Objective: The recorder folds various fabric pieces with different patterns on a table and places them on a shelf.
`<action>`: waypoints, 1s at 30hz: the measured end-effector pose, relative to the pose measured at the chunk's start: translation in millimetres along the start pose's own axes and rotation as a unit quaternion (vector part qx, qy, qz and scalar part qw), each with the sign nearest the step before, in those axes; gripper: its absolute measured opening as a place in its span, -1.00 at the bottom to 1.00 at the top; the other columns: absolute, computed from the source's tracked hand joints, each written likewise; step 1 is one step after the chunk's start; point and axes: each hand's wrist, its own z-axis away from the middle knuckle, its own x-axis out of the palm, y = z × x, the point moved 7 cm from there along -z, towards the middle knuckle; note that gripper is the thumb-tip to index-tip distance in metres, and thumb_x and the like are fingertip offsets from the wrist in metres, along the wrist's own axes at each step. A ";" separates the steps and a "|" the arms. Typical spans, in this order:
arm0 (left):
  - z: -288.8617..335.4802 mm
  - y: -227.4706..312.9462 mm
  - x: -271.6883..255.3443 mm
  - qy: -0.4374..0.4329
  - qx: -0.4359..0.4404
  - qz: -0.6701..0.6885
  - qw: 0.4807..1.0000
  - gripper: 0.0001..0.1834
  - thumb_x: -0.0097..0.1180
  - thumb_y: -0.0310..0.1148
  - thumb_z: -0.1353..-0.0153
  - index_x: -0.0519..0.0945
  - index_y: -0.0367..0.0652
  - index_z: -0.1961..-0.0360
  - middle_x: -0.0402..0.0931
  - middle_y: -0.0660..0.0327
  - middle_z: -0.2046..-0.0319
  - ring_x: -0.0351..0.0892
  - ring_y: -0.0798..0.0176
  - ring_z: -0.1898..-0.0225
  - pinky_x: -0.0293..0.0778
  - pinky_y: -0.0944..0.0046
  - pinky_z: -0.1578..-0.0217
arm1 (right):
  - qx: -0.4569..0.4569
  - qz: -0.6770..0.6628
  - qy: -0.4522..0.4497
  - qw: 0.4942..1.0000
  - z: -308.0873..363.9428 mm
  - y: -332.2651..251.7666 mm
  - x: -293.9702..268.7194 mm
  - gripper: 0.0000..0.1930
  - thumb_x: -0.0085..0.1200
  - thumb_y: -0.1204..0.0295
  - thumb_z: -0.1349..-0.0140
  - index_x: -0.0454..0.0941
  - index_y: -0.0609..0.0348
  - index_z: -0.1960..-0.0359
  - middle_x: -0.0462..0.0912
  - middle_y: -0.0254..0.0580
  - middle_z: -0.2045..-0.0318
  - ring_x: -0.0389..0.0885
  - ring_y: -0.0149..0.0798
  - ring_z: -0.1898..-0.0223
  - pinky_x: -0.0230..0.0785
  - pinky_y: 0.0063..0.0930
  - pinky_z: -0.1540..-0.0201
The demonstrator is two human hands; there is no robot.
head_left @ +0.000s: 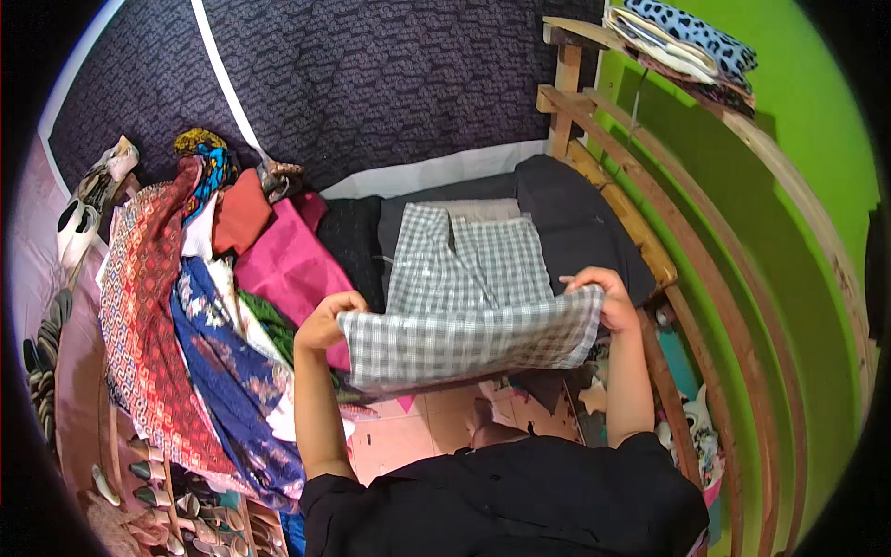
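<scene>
Checked cloth (469, 342): one; far part on dark fabric (585, 223), near edge raised. Left hand (331, 321), right hand (605, 297): each gripping near corner. Hazard: uneven pull could skew layers; loosened grip could drop corner.

Bright light, shadows on green wall (803, 125) — fisheye bending; black corners

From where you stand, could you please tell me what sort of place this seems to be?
Possibly a clothes storage room or small shop; I cannot tell which. Colourful cloths lie heaped at left, shoes line the lower left, and folded fabrics rest on a wooden rail.
</scene>
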 end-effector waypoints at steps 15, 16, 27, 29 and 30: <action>-70.2 -124.5 -97.0 0.333 -0.307 0.038 0.891 -0.46 0.09 -0.01 -0.07 0.50 -0.31 0.13 0.52 0.09 0.24 0.51 0.23 0.25 0.43 0.25 0.23 | 0.312 0.437 0.139 0.832 -84.2 164.1 -53.6 -0.34 0.18 0.05 0.14 0.39 0.18 0.00 0.54 -0.05 0.13 0.42 -0.09 -0.01 -0.33 0.23 -0.16; -69.5 -121.7 -95.9 0.337 -0.308 0.039 0.889 -0.46 0.09 -0.01 -0.07 0.50 -0.31 0.13 0.52 0.09 0.24 0.51 0.23 0.25 0.43 0.25 0.23 | 0.313 0.436 0.135 0.833 -87.3 156.6 -49.1 -0.34 0.18 0.05 0.14 0.39 0.18 0.00 0.54 -0.05 0.13 0.42 -0.09 -0.01 -0.33 0.23 -0.16; -108.6 -126.6 -164.2 0.352 -0.260 -0.150 0.887 -0.34 0.29 -0.13 0.09 0.36 -0.44 0.11 0.51 0.06 0.38 0.51 0.29 0.39 0.44 0.34 0.38 | 0.297 0.400 0.220 0.839 -129.0 188.0 -84.1 -0.40 0.01 0.04 0.02 0.34 0.10 -0.04 0.56 -0.13 0.17 0.38 -0.10 -0.05 -0.65 0.20 -0.18; -124.6 -110.4 -167.3 0.383 -0.163 -0.286 0.863 -0.33 0.29 -0.11 0.11 0.37 -0.39 0.09 0.50 0.04 0.35 0.50 0.21 0.35 0.43 0.29 0.34 | 0.283 0.433 0.208 0.830 -134.4 183.4 -80.6 -0.41 0.02 0.04 0.02 0.36 0.10 -0.02 0.57 -0.16 0.20 0.40 -0.11 -0.02 -0.63 0.22 -0.17; -137.6 -92.0 -158.2 0.400 -0.063 -0.413 0.816 -0.31 0.29 -0.08 0.13 0.38 -0.34 0.07 0.49 0.03 0.33 0.50 0.14 0.31 0.42 0.25 0.30 | 0.270 0.465 0.199 0.819 -137.5 180.0 -80.0 -0.43 0.02 0.04 0.01 0.37 0.10 0.00 0.59 -0.19 0.24 0.42 -0.13 0.00 -0.62 0.24 -0.16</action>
